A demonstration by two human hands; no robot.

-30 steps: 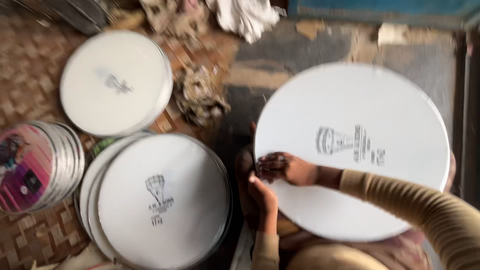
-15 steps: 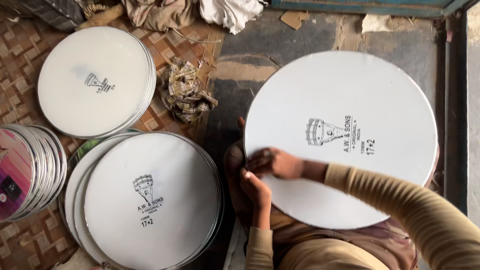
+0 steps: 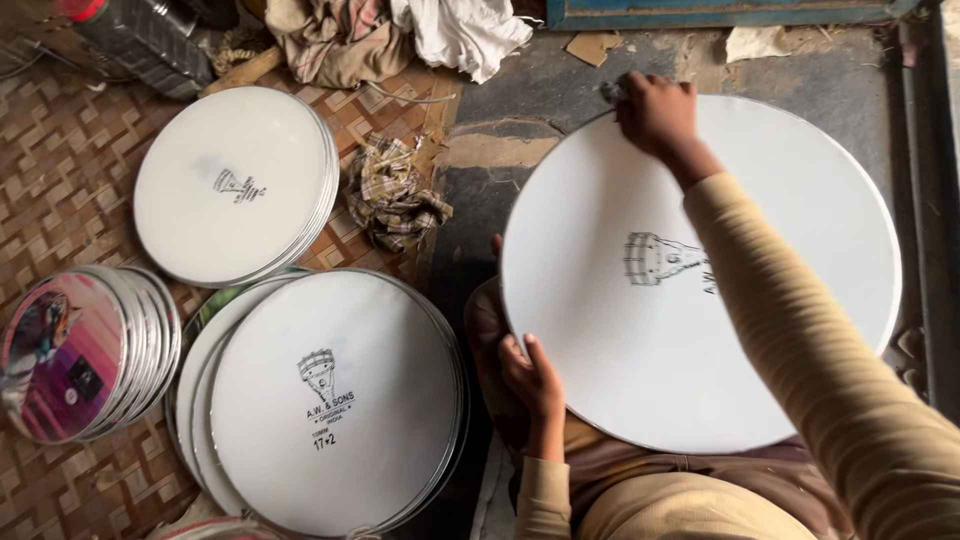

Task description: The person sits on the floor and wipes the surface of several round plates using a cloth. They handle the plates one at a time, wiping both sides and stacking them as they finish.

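Woven matting and grey floor are lying under stacked white discs. Right of centre, a large white drumhead (image 3: pixel 640 330) is resting on the lap; left hand (image 3: pixel 530 375) fingers are gripping its lower-left rim, right hand (image 3: pixel 657 112) fingers are curling closed at its upper rim, contents unclear. Steadying both edges seems wise.

A large white drumhead (image 3: pixel 640 370) is lying across the person's lap, the left hand (image 3: pixel 530 375) gripping its near edge while the right hand (image 3: pixel 657 112) is pressing its far rim, stacks of white drumheads (image 3: pixel 330 400) lying beside.
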